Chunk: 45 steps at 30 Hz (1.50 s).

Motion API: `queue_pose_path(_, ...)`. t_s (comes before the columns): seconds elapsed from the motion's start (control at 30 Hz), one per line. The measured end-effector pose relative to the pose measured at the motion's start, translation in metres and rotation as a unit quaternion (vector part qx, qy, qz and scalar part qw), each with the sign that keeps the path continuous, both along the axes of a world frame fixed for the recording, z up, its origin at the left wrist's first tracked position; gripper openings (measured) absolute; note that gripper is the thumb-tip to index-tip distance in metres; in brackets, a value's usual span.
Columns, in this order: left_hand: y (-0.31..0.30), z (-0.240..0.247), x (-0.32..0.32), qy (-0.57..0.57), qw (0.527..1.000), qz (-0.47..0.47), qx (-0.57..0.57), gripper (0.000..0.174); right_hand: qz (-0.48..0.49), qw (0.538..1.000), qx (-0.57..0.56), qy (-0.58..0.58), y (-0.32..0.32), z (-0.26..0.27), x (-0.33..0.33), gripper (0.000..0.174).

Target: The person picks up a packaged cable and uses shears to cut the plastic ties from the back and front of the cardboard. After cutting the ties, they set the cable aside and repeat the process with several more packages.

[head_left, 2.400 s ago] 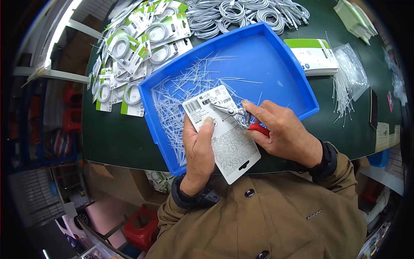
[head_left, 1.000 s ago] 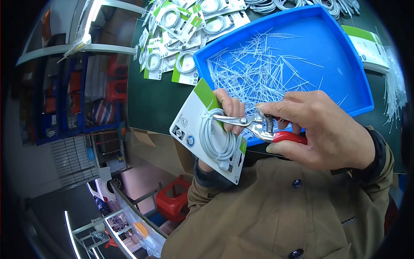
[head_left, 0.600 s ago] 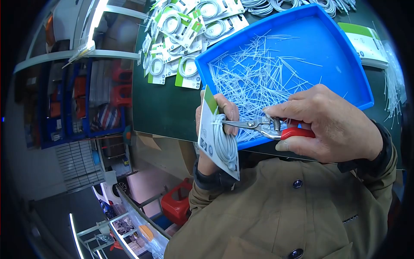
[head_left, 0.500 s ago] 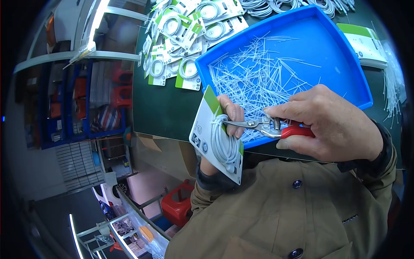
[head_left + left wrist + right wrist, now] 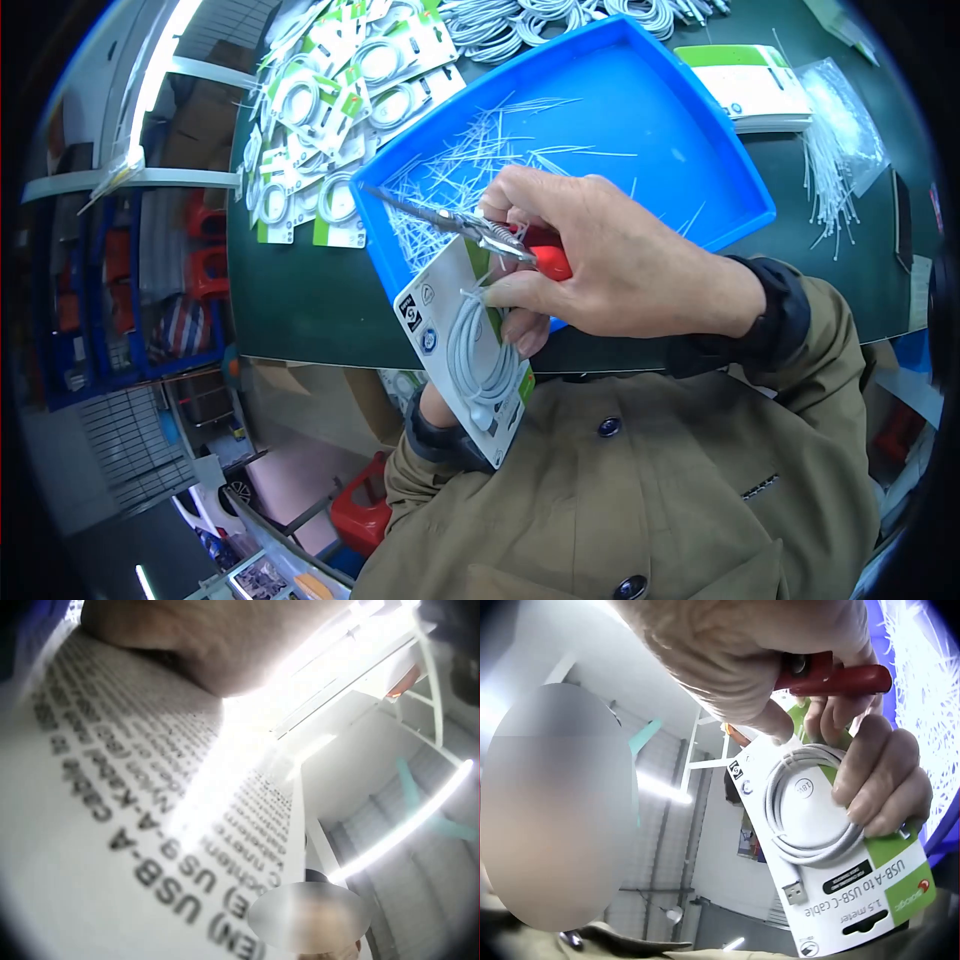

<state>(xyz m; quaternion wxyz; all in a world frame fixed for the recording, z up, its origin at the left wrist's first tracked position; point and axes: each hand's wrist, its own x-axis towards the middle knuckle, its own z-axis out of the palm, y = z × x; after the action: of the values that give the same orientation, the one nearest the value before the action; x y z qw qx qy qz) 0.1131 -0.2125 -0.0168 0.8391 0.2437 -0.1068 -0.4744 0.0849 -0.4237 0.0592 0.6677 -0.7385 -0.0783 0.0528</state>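
Observation:
The left hand (image 5: 524,330) grips a white and green card (image 5: 447,300) by its edge, fingers over the front and mostly hidden behind it in the head view. A coiled white cable (image 5: 462,352) lies on the card's face; its USB plug (image 5: 795,893) shows in the right wrist view. Red-handled cutters (image 5: 550,262) are held in the right hand (image 5: 630,262), blades pointing left above the card's top. That hand's thumb and fingertips are at the top of the coil; whether they pinch a tie there is unclear. Printed text covers the card's back (image 5: 135,825) in the left wrist view.
Behind the hands, a blue tray (image 5: 640,120) holds many white tie pieces (image 5: 480,145). Carded cables (image 5: 300,100) are piled at the left, loose coiled cables (image 5: 550,20) at the back. Stacked cards (image 5: 745,90) and a bundle of ties (image 5: 828,190) are at the right.
The right hand has moved left, its thumb and fingertips now at the coil's top, and the cutter blades have left the coil. The card has moved down and left in view, which has itself shifted.

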Motion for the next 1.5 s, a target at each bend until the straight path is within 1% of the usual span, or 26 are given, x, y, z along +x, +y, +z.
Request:
queue_pose_path(0.07,-0.009,0.024,-0.001,-0.064,0.997,0.013,0.04,0.033,-0.007,0.997,0.055,0.062,-0.001,0.004,0.001,0.039)
queue_pose_path(0.1,-0.013,0.019,0.003,-0.104,0.994,0.003,0.037,0.034,-0.016,0.994,0.078,0.073,-0.001,-0.002,0.004,0.038)
queue_pose_path(0.17,-0.014,0.008,0.009,-0.162,0.986,0.002,0.047,0.038,-0.037,0.997,0.05,0.035,0.0,-0.009,0.008,0.035)
queue_pose_path(0.23,-0.01,0.016,-0.009,-0.062,0.987,0.073,0.13,0.029,-0.056,0.998,0.015,-0.007,0.001,-0.01,0.01,0.031)
queue_pose_path(0.3,-0.008,0.005,-0.009,-0.089,0.983,0.057,0.148,0.034,-0.049,0.999,0.017,0.001,-0.001,-0.007,0.012,0.033)
queue_pose_path(0.37,-0.009,-0.002,-0.006,-0.075,0.989,0.042,0.116,0.041,-0.027,0.999,0.023,0.017,-0.001,0.0,0.012,0.029)
queue_pose_path(0.4,-0.008,-0.012,-0.002,-0.062,0.996,0.023,0.063,0.045,-0.008,0.996,0.066,0.055,-0.003,0.004,0.012,0.028)
queue_pose_path(0.47,-0.003,-0.012,0.004,-0.057,0.998,0.007,0.025,0.051,0.015,0.977,0.178,0.114,-0.013,0.016,0.011,0.025)
queue_pose_path(0.53,0.007,-0.002,0.005,-0.069,0.996,0.014,0.056,0.052,0.027,0.936,0.317,0.153,-0.028,0.029,0.01,0.026)
queue_pose_path(0.6,0.031,0.01,0.005,-0.088,0.988,0.055,0.114,0.05,-0.016,0.929,0.359,0.087,-0.041,0.037,0.008,0.028)
queue_pose_path(0.63,0.047,0.014,0.005,-0.097,0.98,0.084,0.151,0.05,-0.035,0.959,0.277,0.048,-0.048,0.038,0.01,0.027)
queue_pose_path(0.7,0.086,0.017,0.005,-0.117,0.953,0.158,0.232,0.05,-0.048,0.992,0.108,0.035,-0.054,0.039,0.016,0.028)
queue_pose_path(0.77,0.135,0.015,0.007,-0.138,0.899,0.253,0.33,0.05,-0.042,0.998,-0.051,0.003,-0.057,0.035,0.019,0.03)
queue_pose_path(0.83,0.187,0.01,0.007,-0.152,0.819,0.341,0.436,0.052,-0.035,0.992,-0.123,-0.018,-0.053,0.037,0.018,0.032)
queue_pose_path(0.87,0.214,0.005,0.008,-0.168,0.768,0.377,0.49,0.053,-0.033,0.986,-0.158,-0.029,-0.051,0.037,0.018,0.033)
queue_pose_path(0.9,0.238,-0.001,0.01,-0.171,0.718,0.403,0.541,0.054,-0.044,0.986,-0.159,-0.028,-0.05,0.035,0.019,0.036)
queue_pose_path(0.93,0.263,-0.011,0.012,-0.23,0.652,0.42,0.589,0.056,-0.041,0.987,-0.155,-0.021,-0.05,0.035,0.02,0.037)
queue_pose_path(1.0,0.298,-0.026,0.02,-0.381,0.466,0.451,0.659,0.054,-0.038,0.988,-0.149,-0.008,-0.051,0.036,0.022,0.039)
queue_pose_path(1.1,0.295,-0.001,0.037,-0.324,0.472,0.471,0.671,0.05,-0.031,0.982,-0.178,0.051,-0.052,0.046,0.023,0.052)
queue_pose_path(1.17,0.283,0.012,0.057,-0.318,0.476,0.481,0.664,0.041,-0.026,0.983,-0.178,0.029,-0.053,0.047,0.023,0.062)
queue_pose_path(1.27,0.245,0.025,0.117,-0.442,0.445,0.442,0.641,0.035,-0.018,0.983,-0.177,-0.037,-0.057,0.033,0.021,0.074)
queue_pose_path(1.33,0.211,0.029,0.164,-0.562,0.392,0.395,0.612,0.042,-0.026,0.978,-0.181,-0.098,-0.055,0.019,0.021,0.073)
queue_pose_path(1.37,0.192,0.031,0.188,-0.623,0.355,0.367,0.593,0.048,-0.037,0.973,-0.187,-0.131,-0.052,0.014,0.022,0.068)
queue_pose_path(1.43,0.155,0.033,0.236,-0.721,0.28,0.315,0.55,0.062,-0.043,0.971,-0.199,-0.127,-0.053,0.017,0.024,0.058)
queue_pose_path(1.47,0.133,0.041,0.249,-0.76,0.239,0.293,0.529,0.069,-0.037,0.974,-0.205,-0.09,-0.053,0.026,0.024,0.052)
queue_pose_path(1.5,0.127,0.031,0.278,-0.787,0.199,0.258,0.524,0.075,-0.032,0.976,-0.21,-0.053,-0.054,0.033,0.025,0.047)
